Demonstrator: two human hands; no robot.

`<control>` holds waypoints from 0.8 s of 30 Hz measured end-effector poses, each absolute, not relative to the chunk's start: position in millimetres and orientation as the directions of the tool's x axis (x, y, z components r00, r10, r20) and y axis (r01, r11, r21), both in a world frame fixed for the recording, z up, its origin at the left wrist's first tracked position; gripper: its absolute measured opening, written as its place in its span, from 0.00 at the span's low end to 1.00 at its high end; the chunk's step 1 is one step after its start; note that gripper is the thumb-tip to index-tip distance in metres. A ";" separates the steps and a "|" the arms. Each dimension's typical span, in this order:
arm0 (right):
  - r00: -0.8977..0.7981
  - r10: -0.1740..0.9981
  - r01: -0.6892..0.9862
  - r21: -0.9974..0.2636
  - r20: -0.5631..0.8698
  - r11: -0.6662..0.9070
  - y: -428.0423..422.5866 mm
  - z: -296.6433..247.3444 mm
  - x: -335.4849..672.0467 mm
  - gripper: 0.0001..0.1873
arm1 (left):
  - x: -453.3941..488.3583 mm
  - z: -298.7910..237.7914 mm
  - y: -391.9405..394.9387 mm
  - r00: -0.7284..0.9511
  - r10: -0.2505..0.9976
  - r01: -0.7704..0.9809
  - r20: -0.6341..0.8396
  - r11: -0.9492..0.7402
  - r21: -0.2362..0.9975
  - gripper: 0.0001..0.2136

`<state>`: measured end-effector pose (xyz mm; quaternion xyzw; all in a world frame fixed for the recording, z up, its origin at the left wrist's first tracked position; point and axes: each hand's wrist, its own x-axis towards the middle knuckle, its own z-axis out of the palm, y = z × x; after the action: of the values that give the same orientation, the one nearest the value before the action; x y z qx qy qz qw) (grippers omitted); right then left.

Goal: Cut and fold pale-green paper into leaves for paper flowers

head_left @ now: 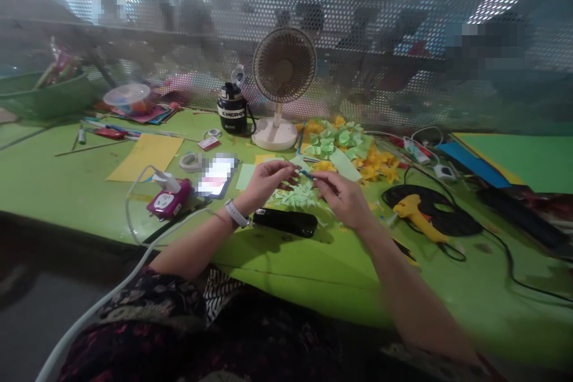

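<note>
Right grip (340, 197) pinches thin blue stick (307, 173) over cut green paper (299, 196)

The right grip is nearly closed on the stick, which sits between both hands. The left grip (266, 185) curls at its other end, holding it or not, I cannot tell. Folded green and yellow paper (344, 143) heaps beyond the grips; a yellow sheet (145, 157) lies uncut to their left

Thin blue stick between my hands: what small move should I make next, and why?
Probably steady it by bringing the left hand onto its free end: the right hand pinches the thin blue stick, and the left fingers sit close by, above the pale green cut-paper scraps.
</note>
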<state>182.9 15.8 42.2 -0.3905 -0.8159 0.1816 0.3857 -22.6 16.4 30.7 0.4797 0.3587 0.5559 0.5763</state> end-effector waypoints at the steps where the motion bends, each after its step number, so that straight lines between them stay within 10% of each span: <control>1: -0.403 0.775 0.507 -0.586 0.487 0.632 16.3 40.9 182.1 0.14 | -23.0 31.7 16.2 0.123 0.984 -0.300 0.126 -0.084 0.950 0.16; 24: -0.431 0.781 0.513 -0.590 0.451 0.624 19.8 46.1 192.6 0.15 | -29.5 29.0 19.5 0.153 0.966 -0.241 0.208 -0.168 0.956 0.18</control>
<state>192.6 19.8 46.1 -0.3921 -0.8254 0.1854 0.3614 -29.5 19.5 29.0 0.5276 0.3438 0.5527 0.5459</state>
